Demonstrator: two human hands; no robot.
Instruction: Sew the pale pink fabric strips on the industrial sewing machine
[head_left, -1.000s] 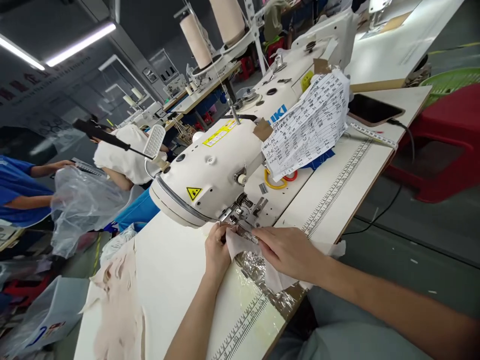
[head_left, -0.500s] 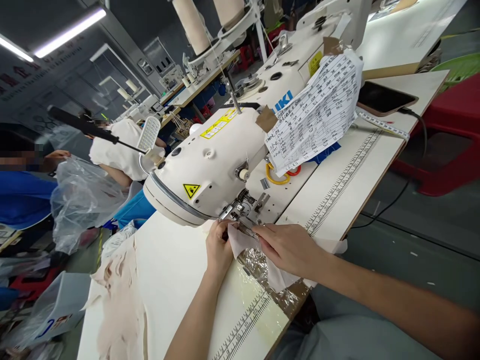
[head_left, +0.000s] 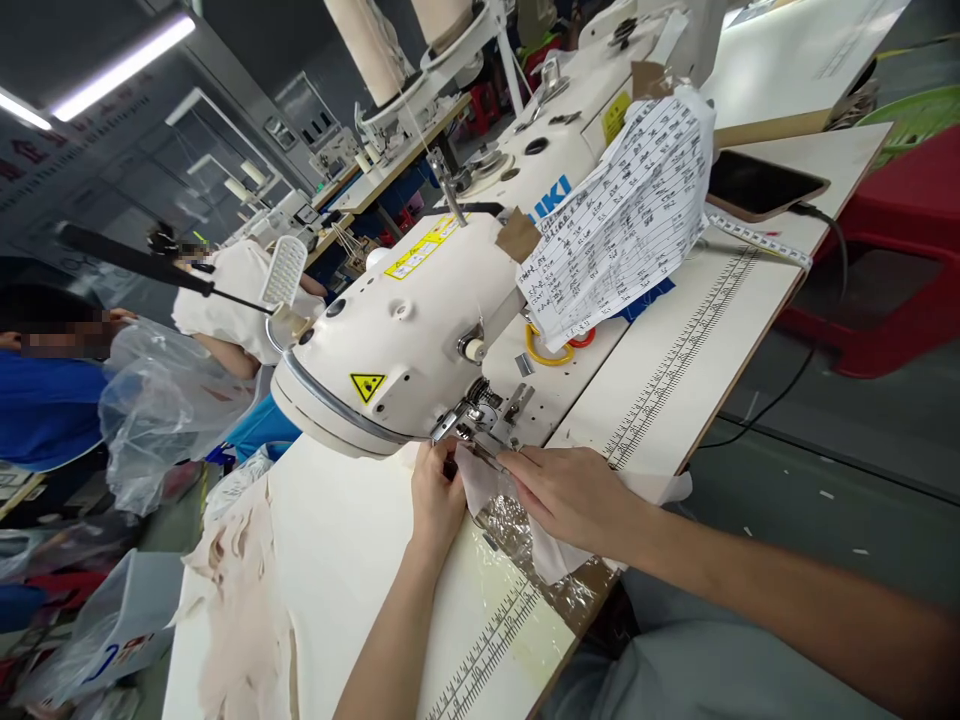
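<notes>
A white sewing machine (head_left: 375, 320) stands on the table, its presser foot and needle area (head_left: 480, 420) right in front of my hands. My left hand (head_left: 437, 490) is closed on the edge of a pale pink piece of fabric (head_left: 476, 478), just left of the presser foot. On the other side, my right hand (head_left: 574, 490) pinches the same fabric with its fingertips by the metal guide. Part of the fabric hangs below my right hand over clear plastic film (head_left: 514, 525). The needle tip is hidden.
Pale fabric pieces (head_left: 240, 610) lie on the table's left. Yellow-handled scissors (head_left: 547, 350), a handwritten sheet (head_left: 622, 220), a phone (head_left: 765, 185) and a measuring tape (head_left: 757, 240) are at the right. A red stool (head_left: 892, 250) stands beyond the edge. A person in blue (head_left: 49, 400) handles a plastic bag (head_left: 172, 400).
The view has shifted slightly, so the machine appears a little further left. Both hands keep their hold on the fabric at the presser foot. The person in blue has raised their head.
</notes>
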